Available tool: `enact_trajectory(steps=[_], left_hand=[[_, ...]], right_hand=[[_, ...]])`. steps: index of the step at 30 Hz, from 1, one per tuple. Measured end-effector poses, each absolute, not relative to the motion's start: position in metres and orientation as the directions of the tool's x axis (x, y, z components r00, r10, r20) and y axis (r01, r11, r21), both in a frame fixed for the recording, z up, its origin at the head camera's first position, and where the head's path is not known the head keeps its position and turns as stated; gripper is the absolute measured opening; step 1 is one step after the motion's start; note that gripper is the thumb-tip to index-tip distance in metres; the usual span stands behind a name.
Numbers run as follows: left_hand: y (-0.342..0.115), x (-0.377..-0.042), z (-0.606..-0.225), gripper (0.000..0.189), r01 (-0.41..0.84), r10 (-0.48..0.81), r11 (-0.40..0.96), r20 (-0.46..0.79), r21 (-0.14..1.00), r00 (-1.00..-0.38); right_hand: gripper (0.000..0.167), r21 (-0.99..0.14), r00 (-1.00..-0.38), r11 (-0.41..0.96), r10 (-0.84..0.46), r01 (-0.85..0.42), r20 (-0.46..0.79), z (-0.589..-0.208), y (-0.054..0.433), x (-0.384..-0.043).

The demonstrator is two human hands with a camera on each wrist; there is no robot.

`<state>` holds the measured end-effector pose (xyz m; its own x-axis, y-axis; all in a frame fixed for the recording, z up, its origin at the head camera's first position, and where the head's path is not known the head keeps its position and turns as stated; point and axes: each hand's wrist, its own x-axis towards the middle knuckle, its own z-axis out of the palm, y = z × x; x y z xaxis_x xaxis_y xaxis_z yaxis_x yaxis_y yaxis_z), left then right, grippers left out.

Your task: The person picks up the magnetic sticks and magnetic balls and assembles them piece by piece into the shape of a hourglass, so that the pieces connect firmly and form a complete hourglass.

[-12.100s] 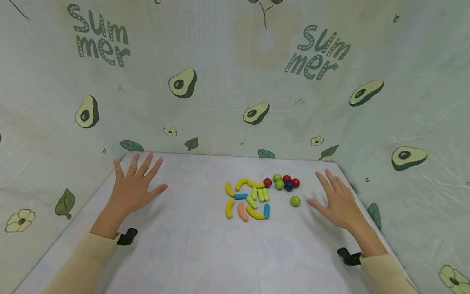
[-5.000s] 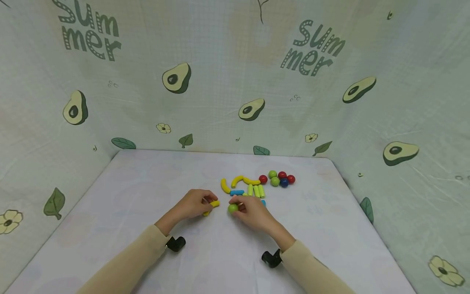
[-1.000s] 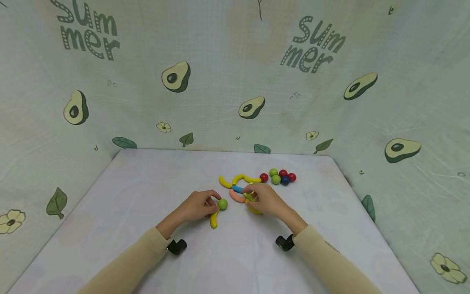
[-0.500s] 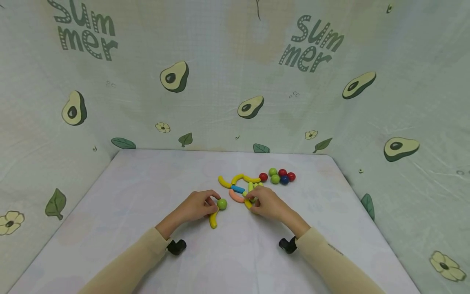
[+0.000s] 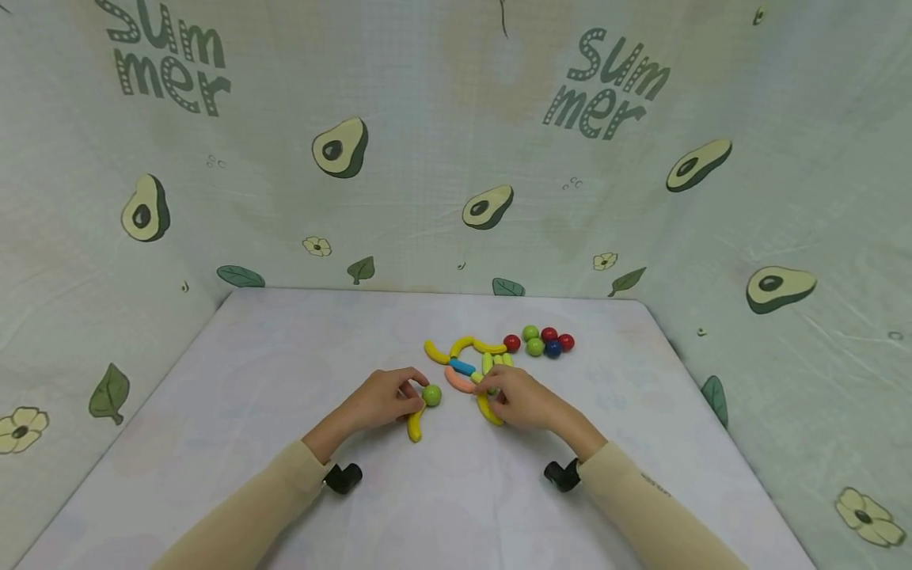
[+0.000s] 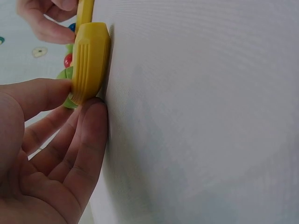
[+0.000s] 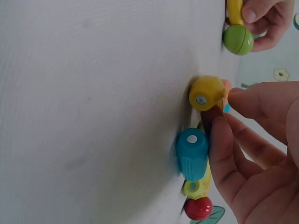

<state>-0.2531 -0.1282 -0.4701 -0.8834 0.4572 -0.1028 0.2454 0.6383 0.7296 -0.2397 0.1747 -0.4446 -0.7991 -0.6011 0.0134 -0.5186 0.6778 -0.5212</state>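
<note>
In the head view my left hand (image 5: 385,398) pinches a yellow curved magnetic stick (image 5: 415,426) between thumb and fingers. A green ball (image 5: 431,396) sits at that stick's far end. My right hand (image 5: 523,398) has thumb and fingertips on a second yellow curved stick (image 5: 488,410). In the right wrist view this stick (image 7: 205,93) shows a metal disc at its end, close over the table. A blue stick (image 7: 192,154) lies beside the right fingers, hidden in the head view. An orange curved stick (image 5: 458,379) and a light green stick (image 5: 477,378) lie just beyond the right fingertips.
Behind the hands lie more yellow curved sticks (image 5: 437,352), another blue stick (image 5: 461,367) and several light green sticks (image 5: 488,362). A red ball (image 5: 511,343) sits near a loose group of green, red and dark blue balls (image 5: 552,348). A printed cloth wall encloses the white table (image 5: 321,332).
Since 5 s ago the green ball passed from the right hand to the left-hand stick's end. The orange stick shifted back. Lately the right fingers moved slightly and the second yellow stick turned.
</note>
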Motion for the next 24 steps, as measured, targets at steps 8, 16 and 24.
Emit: enact_trajectory(steps=[8, 16, 24], left_hand=[[-0.1281, -0.2533, -0.4707, 0.03, 0.245, 0.452, 0.644, -0.103, 0.725, -0.886], [-0.1263, -0.2512, -0.4676, 0.03, 0.238, 0.447, 0.647, -0.108, 0.724, -0.888], [-0.1264, -0.2514, -0.4677, 0.03, 0.247, 0.452, 0.646, -0.102, 0.722, -0.886]], right_hand=[[0.029, -0.542, -0.758, 0.641, -0.652, -0.543, -0.01, -0.443, 0.1804, -0.2411], [0.027, -0.547, -0.761, 0.652, -0.648, -0.525, -0.043, -0.4436, 0.1837, -0.2424], [0.019, -0.555, -0.775, 0.669, -0.629, -0.495, -0.067, -0.4447, 0.1834, -0.242]])
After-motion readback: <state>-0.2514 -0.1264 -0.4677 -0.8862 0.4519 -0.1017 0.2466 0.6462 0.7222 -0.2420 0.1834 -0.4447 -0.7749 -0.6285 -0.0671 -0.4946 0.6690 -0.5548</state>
